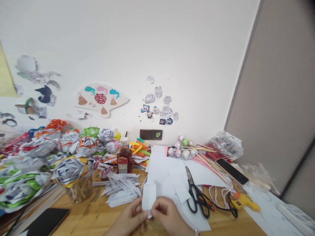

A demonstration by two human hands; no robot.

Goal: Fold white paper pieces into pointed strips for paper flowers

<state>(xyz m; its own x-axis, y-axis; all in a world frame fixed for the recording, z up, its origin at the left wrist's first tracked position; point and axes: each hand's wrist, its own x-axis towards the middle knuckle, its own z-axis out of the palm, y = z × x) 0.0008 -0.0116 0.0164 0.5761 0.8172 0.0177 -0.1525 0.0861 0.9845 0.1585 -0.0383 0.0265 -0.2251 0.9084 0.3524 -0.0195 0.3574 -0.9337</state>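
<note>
A small folded piece of white paper [148,196] is pinched between my two hands at the front of the table. My left hand [135,213] grips its lower left edge. The thumb and fingertips of my right hand [165,211] close on its lower right corner. Just beyond lie white paper sheets [161,168], and to the left is a pile of folded paper strips [121,188]. Black-handled scissors [197,196] rest on the paper to the right of my right hand.
Many paper flowers [70,170] crowd the left side. A red-brown bottle [124,157] stands behind the strips. At the right are a phone [232,170], a yellow glue gun [246,203], wooden sticks [209,164] and a plastic bag [225,146]. A dark tablet-like slab [48,222] lies front left.
</note>
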